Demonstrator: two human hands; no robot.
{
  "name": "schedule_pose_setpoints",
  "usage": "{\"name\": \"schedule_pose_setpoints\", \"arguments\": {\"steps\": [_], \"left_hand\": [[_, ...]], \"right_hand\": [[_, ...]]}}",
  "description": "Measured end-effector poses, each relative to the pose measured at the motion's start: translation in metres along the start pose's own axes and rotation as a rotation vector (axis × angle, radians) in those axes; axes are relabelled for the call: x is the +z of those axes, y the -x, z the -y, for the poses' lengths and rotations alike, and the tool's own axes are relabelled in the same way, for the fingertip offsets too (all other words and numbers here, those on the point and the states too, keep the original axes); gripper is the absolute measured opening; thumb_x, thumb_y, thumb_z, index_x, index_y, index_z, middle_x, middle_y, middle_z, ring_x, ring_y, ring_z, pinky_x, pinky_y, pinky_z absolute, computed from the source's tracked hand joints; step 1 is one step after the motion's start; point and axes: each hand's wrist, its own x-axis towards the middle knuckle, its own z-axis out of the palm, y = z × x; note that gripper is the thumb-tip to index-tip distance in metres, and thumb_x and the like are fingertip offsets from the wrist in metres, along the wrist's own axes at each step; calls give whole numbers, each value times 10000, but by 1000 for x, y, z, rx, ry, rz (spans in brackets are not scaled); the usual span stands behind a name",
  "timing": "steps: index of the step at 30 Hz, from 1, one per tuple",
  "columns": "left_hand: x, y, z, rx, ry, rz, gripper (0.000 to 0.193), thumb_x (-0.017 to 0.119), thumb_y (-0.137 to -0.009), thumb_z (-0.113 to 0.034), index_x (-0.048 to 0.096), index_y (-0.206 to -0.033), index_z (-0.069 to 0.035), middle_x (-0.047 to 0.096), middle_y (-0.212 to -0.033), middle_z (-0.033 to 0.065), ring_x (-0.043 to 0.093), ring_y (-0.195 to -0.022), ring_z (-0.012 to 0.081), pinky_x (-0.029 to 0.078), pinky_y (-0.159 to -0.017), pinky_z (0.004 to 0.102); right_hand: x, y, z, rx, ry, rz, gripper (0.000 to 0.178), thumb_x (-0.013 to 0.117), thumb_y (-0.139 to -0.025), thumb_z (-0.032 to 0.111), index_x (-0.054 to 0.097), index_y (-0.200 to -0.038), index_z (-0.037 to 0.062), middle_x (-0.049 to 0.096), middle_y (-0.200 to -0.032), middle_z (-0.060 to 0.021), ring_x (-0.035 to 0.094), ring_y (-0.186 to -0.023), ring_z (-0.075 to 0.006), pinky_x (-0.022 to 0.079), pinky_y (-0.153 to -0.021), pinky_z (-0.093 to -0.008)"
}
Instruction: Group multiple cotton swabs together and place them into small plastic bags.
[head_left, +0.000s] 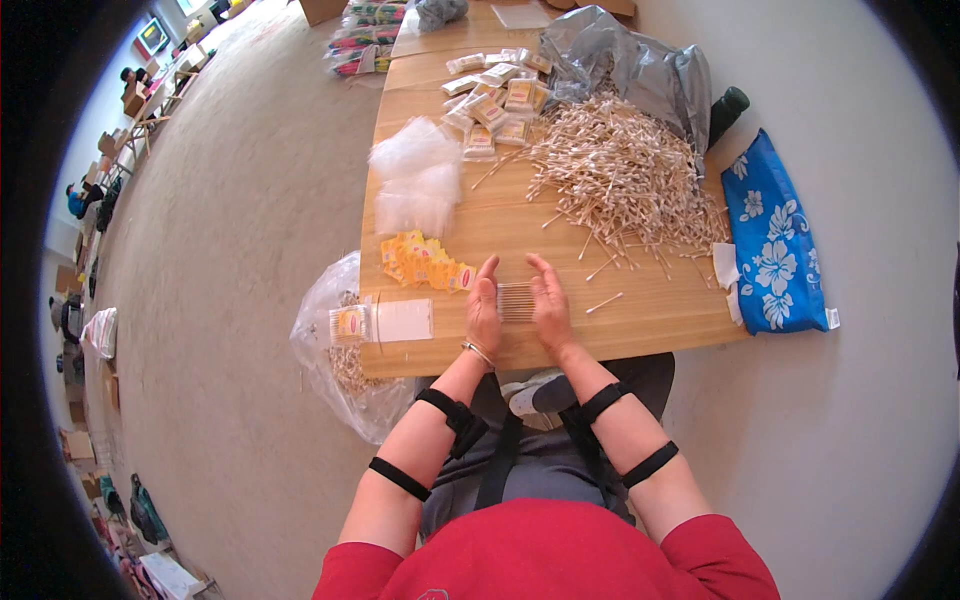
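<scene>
A row of cotton swabs (516,301) lies crosswise near the table's front edge, between my two hands. My left hand (484,308) is on its left end and my right hand (550,305) on its right end, palms facing, so the swabs are held between them. The fingertips point away from me. Left of my left hand are a fan of small yellow-orange cards (425,262) and a flat white rectangular piece (405,319). A filled clear pack of swabs with a yellow card (349,324) sits at the table's left edge. One loose swab (604,302) lies right of my right hand.
A big heap of loose swabs (625,165) covers the table's back right, before a grey plastic bag (630,60). Filled packs (490,110) and clear empty bags (415,180) lie back left. A blue flowered bag (775,240) borders the right edge. A clear bag of swabs (345,375) hangs front left.
</scene>
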Motion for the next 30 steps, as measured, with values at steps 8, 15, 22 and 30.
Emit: {"name": "schedule_pose_setpoints", "arguments": {"steps": [8, 15, 22, 30], "left_hand": [[-1, 0, 3, -3, 93, -10, 708, 281, -969, -520, 293, -1395, 46, 302, -1453, 175, 237, -1374, 250, 149, -1136, 358], [-17, 1, 5, 90, -198, 60, 655, 320, -969, -465, 314, -1384, 42, 311, -1449, 181, 231, -1377, 273, 152, -1135, 378], [-16, 23, -27, 298, -1201, 434, 510, 415, -946, -278, 380, -1354, 27, 334, -1433, 214, 210, -1379, 357, 145, -1136, 429], [-38, 30, -48, 400, -947, 236, 376, 585, -845, -115, 542, -1211, -40, 560, -1075, 177, 527, -1026, 340, 422, -912, 388]], "right_hand": [[-16, 4, 4, -298, 683, 201, 598, 446, -934, 291, 280, -1397, -49, 232, -1475, -238, 166, -1399, -343, 133, -1139, -415], [-17, 26, 21, -268, 1148, 534, 896, 498, -853, 530, 147, -1427, -61, 110, -1511, -220, 88, -1413, -340, 82, -1149, -432], [-20, 26, 8, -347, 1327, 486, 938, 510, -817, 585, 188, -1418, -59, 149, -1499, -220, 116, -1408, -330, 91, -1148, -433], [-19, 27, 13, -295, 1115, 486, 1010, 531, -781, 630, 166, -1426, -56, 139, -1502, -216, 94, -1413, -323, 71, -1150, -428]]}}
